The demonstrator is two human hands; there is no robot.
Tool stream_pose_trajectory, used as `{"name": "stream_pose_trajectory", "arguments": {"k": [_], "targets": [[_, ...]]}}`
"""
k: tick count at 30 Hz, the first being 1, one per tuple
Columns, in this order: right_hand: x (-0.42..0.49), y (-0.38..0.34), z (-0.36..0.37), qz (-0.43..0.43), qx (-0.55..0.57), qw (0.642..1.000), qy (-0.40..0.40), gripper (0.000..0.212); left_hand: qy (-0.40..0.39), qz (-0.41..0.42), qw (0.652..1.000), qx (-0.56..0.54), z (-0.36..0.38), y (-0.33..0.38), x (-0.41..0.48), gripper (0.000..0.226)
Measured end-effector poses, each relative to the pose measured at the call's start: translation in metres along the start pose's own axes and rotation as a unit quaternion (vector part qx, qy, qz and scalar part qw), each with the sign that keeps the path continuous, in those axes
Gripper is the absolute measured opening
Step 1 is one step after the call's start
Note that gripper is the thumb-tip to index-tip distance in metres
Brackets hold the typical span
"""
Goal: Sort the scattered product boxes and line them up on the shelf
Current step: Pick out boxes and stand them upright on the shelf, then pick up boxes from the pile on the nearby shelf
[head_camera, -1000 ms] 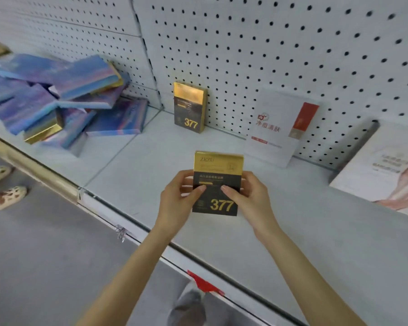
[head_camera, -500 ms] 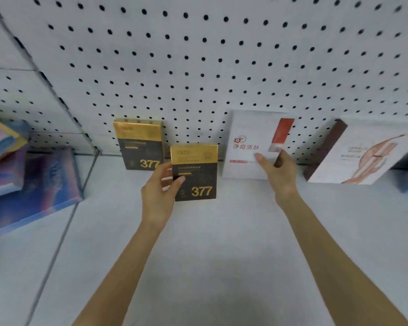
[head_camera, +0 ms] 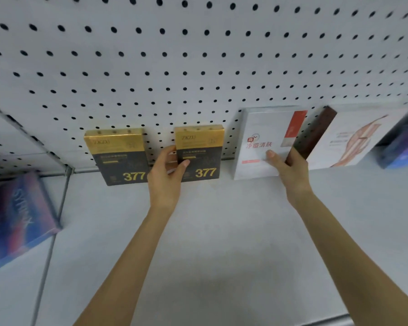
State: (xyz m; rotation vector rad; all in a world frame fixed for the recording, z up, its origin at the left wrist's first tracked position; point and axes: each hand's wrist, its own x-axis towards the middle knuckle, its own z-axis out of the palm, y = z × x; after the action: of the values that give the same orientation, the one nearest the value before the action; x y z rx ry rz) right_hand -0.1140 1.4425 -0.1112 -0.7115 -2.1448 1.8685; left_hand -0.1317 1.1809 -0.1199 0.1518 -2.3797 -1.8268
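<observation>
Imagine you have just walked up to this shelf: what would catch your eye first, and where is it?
Two black-and-gold boxes marked 377 stand side by side against the pegboard, the left 377 box alone and the right 377 box gripped at its left edge by the left hand. To their right, the right hand grips the white box with a red stripe at its lower right corner.

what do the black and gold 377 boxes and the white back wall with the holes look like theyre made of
The two black and gold 377 boxes look like printed cardboard, possibly with a glossy film: sharp folded edges and a soft sheen on the gold bands. The white perforated back panel looks like painted sheet metal, matte, judging by its even punched holes and folded seams, though painted hardboard cannot be ruled out.
</observation>
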Motion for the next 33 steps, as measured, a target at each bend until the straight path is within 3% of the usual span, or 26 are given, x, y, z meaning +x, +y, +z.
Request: {"name": "stream_pose_trajectory", "arguments": {"k": [5, 10, 14, 20, 23, 27, 33], "targets": [[-0.006, -0.002, 0.003, 0.016, -0.036, 0.999, 0.003, 0.036, -0.012, -0.025, 1.000, 0.012, -0.003, -0.001, 0.001, 0.030], [-0.027, -0.007, 0.000, 0.040, -0.080, 0.995, 0.041, 0.057, -0.043, -0.088, 0.994, 0.056, -0.012, 0.005, -0.021, 0.063], [-0.078, -0.012, -0.002, 0.042, -0.085, 0.995, 0.036, 0.067, -0.066, -0.076, 0.994, 0.043, -0.032, 0.008, -0.074, 0.068], [-0.214, 0.003, -0.003, -0.045, -0.146, 0.980, -0.126, 0.054, -0.047, -0.050, 0.997, 0.034, -0.094, 0.013, -0.185, 0.040], [-0.282, 0.013, 0.005, -0.064, -0.156, 0.957, -0.237, 0.039, -0.054, -0.025, 0.998, 0.038, -0.136, 0.014, -0.250, 0.036], [-0.362, 0.025, 0.027, -0.087, -0.133, 0.931, -0.328, 0.039, -0.057, -0.013, 0.996, 0.069, -0.197, 0.000, -0.330, 0.035], [-0.470, 0.052, 0.067, -0.036, -0.079, 0.907, -0.412, 0.050, 0.055, -0.106, 0.991, 0.066, -0.298, -0.045, -0.438, 0.023]]}}
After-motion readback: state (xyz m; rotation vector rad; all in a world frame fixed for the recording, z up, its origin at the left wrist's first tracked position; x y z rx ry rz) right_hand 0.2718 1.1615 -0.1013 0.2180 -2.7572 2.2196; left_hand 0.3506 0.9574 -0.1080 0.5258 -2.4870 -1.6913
